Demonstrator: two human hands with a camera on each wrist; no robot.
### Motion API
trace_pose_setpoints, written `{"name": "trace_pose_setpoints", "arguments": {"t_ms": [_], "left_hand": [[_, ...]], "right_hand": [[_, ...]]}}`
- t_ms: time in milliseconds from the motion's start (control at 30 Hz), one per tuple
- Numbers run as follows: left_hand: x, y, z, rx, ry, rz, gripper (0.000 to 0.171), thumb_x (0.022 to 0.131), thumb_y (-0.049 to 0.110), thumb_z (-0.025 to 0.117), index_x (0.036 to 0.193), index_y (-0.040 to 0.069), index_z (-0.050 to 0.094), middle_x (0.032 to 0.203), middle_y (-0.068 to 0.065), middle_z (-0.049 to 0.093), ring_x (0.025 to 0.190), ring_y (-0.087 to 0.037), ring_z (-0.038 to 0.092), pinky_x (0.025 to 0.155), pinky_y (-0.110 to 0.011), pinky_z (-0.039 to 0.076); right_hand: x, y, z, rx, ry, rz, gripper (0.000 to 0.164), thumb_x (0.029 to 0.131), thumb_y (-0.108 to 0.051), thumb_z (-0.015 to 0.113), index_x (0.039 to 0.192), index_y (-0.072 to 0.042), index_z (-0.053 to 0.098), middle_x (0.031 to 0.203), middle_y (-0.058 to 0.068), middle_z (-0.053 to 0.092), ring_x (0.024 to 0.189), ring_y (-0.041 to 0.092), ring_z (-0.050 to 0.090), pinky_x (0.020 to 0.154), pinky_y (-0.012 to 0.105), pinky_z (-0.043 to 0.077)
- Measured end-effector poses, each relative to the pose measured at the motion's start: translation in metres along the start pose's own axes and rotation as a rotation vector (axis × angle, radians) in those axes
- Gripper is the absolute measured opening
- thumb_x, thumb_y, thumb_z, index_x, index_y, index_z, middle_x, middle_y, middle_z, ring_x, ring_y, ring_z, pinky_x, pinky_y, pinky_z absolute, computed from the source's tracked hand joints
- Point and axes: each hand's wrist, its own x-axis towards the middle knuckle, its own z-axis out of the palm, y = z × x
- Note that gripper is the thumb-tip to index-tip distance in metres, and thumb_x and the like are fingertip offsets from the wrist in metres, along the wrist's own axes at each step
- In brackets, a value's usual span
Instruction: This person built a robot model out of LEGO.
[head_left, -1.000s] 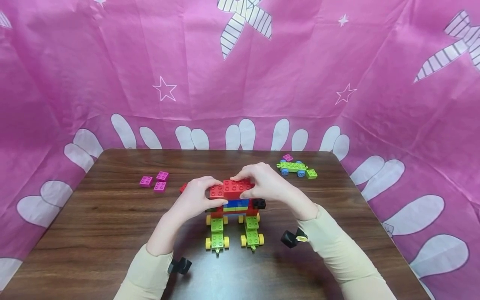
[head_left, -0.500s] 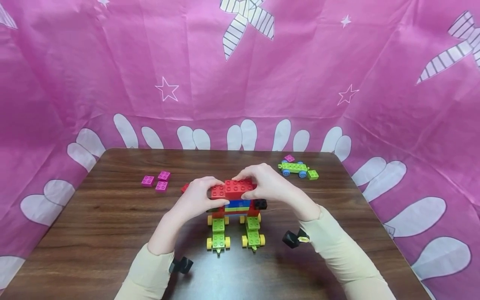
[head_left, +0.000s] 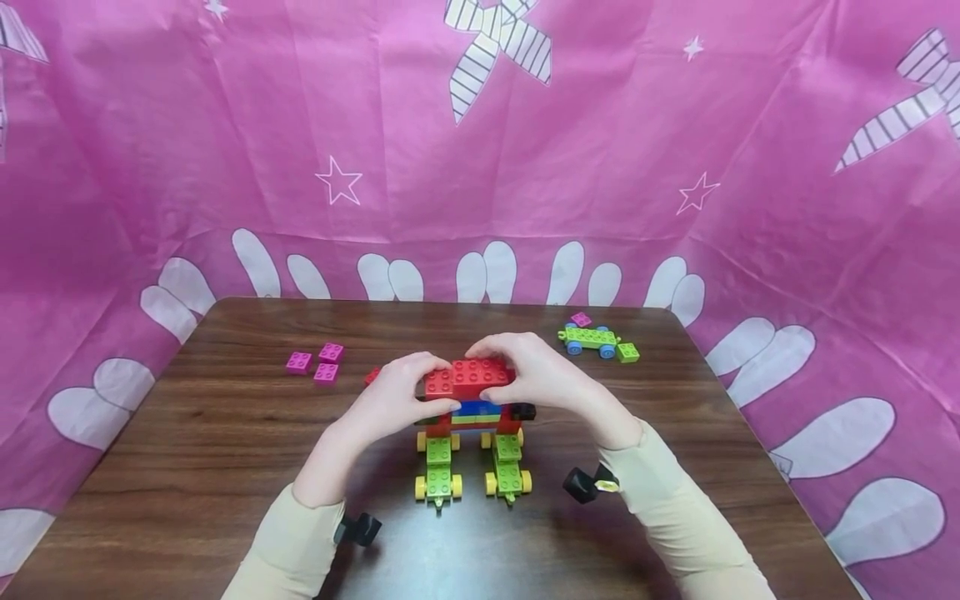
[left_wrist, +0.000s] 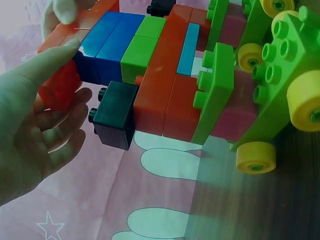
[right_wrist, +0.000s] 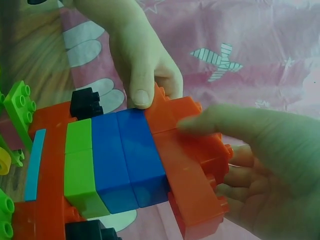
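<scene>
Both hands grip red building bricks on top of a tall toy-brick structure. My left hand (head_left: pixel 397 390) holds the left red brick (head_left: pixel 438 383), thumb on the near face and fingers on the far side. On the right, a longer red brick (head_left: pixel 480 378) is between the thumb and fingers of my right hand (head_left: pixel 538 373). Under these are blue bricks (right_wrist: pixel 119 165), green bricks (left_wrist: pixel 141 57) and a red layer (left_wrist: pixel 161 85) with black bricks (left_wrist: pixel 117 115) sticking out at the sides. Two lime-green wheeled bases (head_left: pixel 439 479) with yellow wheels carry the structure.
Several pink bricks (head_left: pixel 298 362) lie at the left of the brown wooden table (head_left: pixel 187 467). A red piece (head_left: pixel 372 376) shows partly behind my left hand. At the back right are a green wheeled base (head_left: pixel 589 337) with blue wheels, a green brick (head_left: pixel 627 352) and a pink brick (head_left: pixel 581 319).
The head view has shifted slightly. Both hands keep hold of the top red bricks, and my right hand is a little lower over its brick.
</scene>
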Motion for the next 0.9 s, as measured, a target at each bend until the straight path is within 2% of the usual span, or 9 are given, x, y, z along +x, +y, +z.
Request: {"name": "trace_pose_setpoints", "arguments": {"t_ms": [100,267,400,467,633,800,867,900], "left_hand": [[0.000,-0.001,-0.001,0.021,0.003,0.027,0.055,0.079,0.038,0.081,0.124,0.011,0.063,0.113,-0.001,0.067,0.097,-0.015,0.062,0.084,-0.034,0.055],[-0.003,-0.002,-0.009,0.006,-0.034,0.044,0.067,0.078,0.040,0.082,0.134,0.012,0.056,0.128,-0.004,0.063,0.116,-0.021,0.059,0.094,-0.042,0.054],[-0.007,-0.007,-0.019,-0.018,-0.065,0.051,0.068,0.081,0.038,0.080,0.138,0.012,0.054,0.137,-0.006,0.058,0.128,-0.026,0.054,0.100,-0.047,0.049],[-0.010,-0.010,-0.025,-0.016,-0.062,0.058,0.066,0.082,0.037,0.079,0.138,0.012,0.054,0.137,-0.006,0.059,0.128,-0.026,0.054,0.102,-0.049,0.047],[-0.017,-0.023,-0.040,0.003,-0.012,0.058,0.057,0.085,0.034,0.076,0.134,0.013,0.057,0.134,-0.006,0.061,0.126,-0.027,0.056,0.100,-0.051,0.048],[-0.023,-0.038,-0.054,0.083,0.086,0.103,0.049,0.086,0.026,0.076,0.130,0.009,0.061,0.129,-0.009,0.064,0.122,-0.028,0.059,0.098,-0.051,0.050],[-0.024,-0.045,-0.061,0.121,0.120,0.112,0.046,0.087,0.022,0.075,0.128,0.008,0.061,0.124,-0.010,0.066,0.108,-0.028,0.063,0.091,-0.048,0.052],[-0.024,-0.048,-0.064,0.136,0.130,0.107,0.046,0.087,0.021,0.075,0.128,0.007,0.061,0.124,-0.011,0.066,0.108,-0.029,0.063,0.091,-0.048,0.051]], "right_hand": [[0.001,0.000,0.002,0.001,0.017,-0.019,0.049,0.075,-0.020,0.083,0.119,-0.009,0.066,0.112,0.004,0.070,0.094,0.016,0.061,0.080,0.028,0.055],[0.003,0.001,0.009,-0.013,0.036,-0.027,0.045,0.078,-0.025,0.083,0.117,-0.010,0.067,0.109,0.003,0.072,0.093,0.014,0.062,0.079,0.026,0.054],[0.004,0.002,0.013,-0.021,0.064,-0.021,0.041,0.079,-0.025,0.082,0.114,-0.010,0.069,0.107,0.003,0.073,0.091,0.014,0.063,0.079,0.027,0.054],[0.004,0.002,0.014,-0.021,0.074,-0.015,0.040,0.079,-0.026,0.082,0.114,-0.010,0.070,0.106,0.002,0.073,0.090,0.014,0.063,0.079,0.028,0.054],[0.003,0.004,0.016,-0.006,0.083,0.007,0.040,0.079,-0.026,0.082,0.115,-0.012,0.070,0.108,0.002,0.073,0.093,0.014,0.062,0.082,0.030,0.053],[0.003,0.004,0.018,0.023,0.080,0.045,0.040,0.079,-0.026,0.082,0.116,-0.012,0.070,0.109,0.001,0.073,0.096,0.015,0.062,0.085,0.031,0.053],[0.003,0.004,0.018,0.032,0.085,0.060,0.040,0.079,-0.026,0.082,0.115,-0.013,0.071,0.109,0.001,0.073,0.096,0.015,0.062,0.085,0.032,0.053],[0.003,0.003,0.019,0.035,0.089,0.067,0.040,0.078,-0.025,0.082,0.115,-0.013,0.071,0.109,0.001,0.073,0.096,0.016,0.062,0.084,0.032,0.053]]}}
